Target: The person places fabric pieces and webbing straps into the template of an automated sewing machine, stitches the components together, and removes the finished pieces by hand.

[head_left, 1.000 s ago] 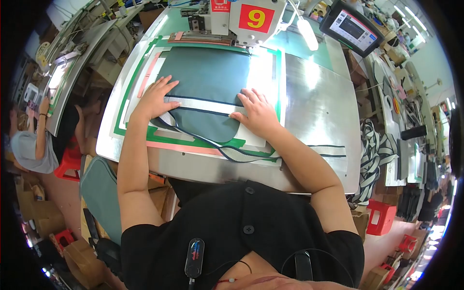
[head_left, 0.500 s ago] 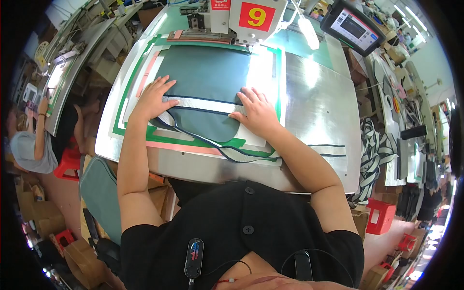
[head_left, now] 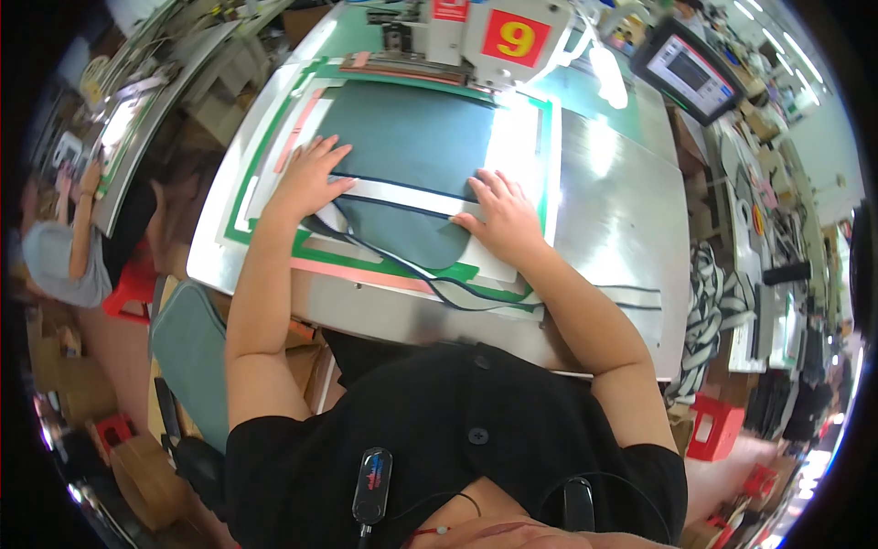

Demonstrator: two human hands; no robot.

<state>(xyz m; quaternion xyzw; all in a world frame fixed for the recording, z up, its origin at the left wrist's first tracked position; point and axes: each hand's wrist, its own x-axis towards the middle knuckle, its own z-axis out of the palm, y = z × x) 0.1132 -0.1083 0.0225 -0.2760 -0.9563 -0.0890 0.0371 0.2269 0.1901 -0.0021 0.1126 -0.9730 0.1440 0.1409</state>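
Note:
A smooth grey-green panel (head_left: 412, 128) lies flat in a frame edged with green tape (head_left: 265, 146) on the machine table. Across its lower part runs a white webbing strap (head_left: 416, 195) with dark edges. At the strap's left end, my left hand (head_left: 314, 178) rests with fingers spread, thumb on the webbing. My right hand (head_left: 506, 218) presses flat at the right end, fingers apart, its thumb on the strap's lower edge. A loose length of webbing (head_left: 439, 284) bends below the panel from my left hand and passes under my right forearm.
Above the panel stands a sewing machine head (head_left: 512, 41) marked 9, with a lamp (head_left: 608, 78) and a screen (head_left: 688, 69) at right. Bundled striped webbing (head_left: 704, 320) hangs off the table's right side. More grey-green panels (head_left: 189, 352) lie at left, near another person (head_left: 69, 261).
The camera view has turned slightly, so the table and machine appear shifted to the right. Both hands stay on the strap, and the strap's place on the panel looks unchanged.

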